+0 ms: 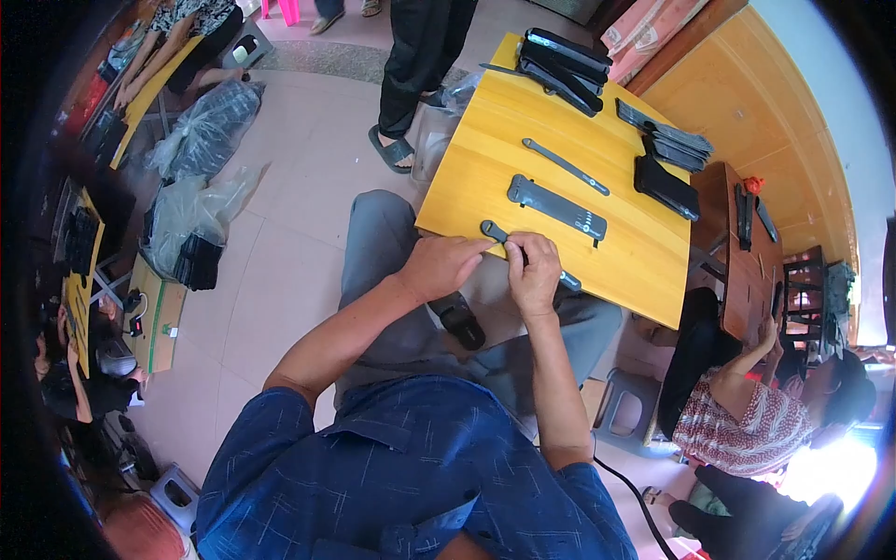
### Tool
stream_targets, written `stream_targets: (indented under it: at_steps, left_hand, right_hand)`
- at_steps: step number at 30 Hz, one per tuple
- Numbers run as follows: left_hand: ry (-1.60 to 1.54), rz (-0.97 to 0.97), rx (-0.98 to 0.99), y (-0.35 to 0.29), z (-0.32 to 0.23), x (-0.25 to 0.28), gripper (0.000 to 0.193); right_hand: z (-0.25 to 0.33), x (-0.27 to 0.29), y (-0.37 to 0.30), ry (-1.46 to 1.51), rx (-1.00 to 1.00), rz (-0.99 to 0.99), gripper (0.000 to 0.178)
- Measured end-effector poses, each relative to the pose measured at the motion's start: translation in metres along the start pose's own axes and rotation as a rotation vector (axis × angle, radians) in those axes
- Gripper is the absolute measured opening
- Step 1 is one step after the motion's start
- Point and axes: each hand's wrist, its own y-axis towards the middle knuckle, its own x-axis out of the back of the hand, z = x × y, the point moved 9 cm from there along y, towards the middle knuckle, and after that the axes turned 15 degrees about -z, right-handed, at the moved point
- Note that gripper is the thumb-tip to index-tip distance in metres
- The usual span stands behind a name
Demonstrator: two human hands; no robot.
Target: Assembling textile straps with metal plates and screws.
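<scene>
A long dark grey strap-like piece (pixel 496 231) with a ring end lies at the near edge of the yellow wooden table (pixel 485 168). My left hand (pixel 443 264) pinches it near the ring end. My right hand (pixel 533 271) grips its middle, and the far tip sticks out past my fingers. A wider grey flat piece (pixel 556 206) lies just beyond, and a thin grey strip (pixel 565 166) further back.
Stacks of black parts (pixel 565 65) sit at the table's far end, and more (pixel 666 182) on the right. A person (pixel 415 56) stands at the far left corner; another sits at right (pixel 747 411). Plastic bags (pixel 201 131) lie on the floor to the left.
</scene>
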Motion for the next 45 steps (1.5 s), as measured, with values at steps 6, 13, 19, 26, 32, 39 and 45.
stream_targets:
  at_steps: [6,13,19,26,32,39,45]
  left_hand:
    - [0.056,-0.020,-0.003,0.005,-0.007,0.005,0.030]
    - [0.184,0.069,-0.064,0.014,-0.015,0.006,0.027]
    - [0.128,0.059,-0.074,0.014,-0.014,0.008,0.029]
    - [0.131,0.067,0.052,0.020,-0.012,0.007,0.043]
    - [0.175,0.099,0.081,0.016,-0.006,0.003,0.044]
    - [0.269,0.172,0.200,0.019,-0.003,0.001,0.049]
    - [0.303,0.231,0.235,0.015,0.003,0.001,0.048]
  right_hand:
    - [0.001,-0.001,0.000,-0.004,0.018,0.007,0.006]
    - [0.000,0.000,0.001,-0.005,0.017,0.012,0.006]
    - [-0.001,0.000,0.002,-0.006,0.004,0.022,0.005]
    - [0.002,0.000,0.002,0.025,0.048,0.029,0.006]
    - [0.005,-0.002,0.002,0.010,0.058,0.042,0.007]
    - [0.000,-0.004,0.001,0.001,0.040,0.053,0.006]
    - [0.000,-0.004,0.002,0.015,0.017,0.057,0.006]
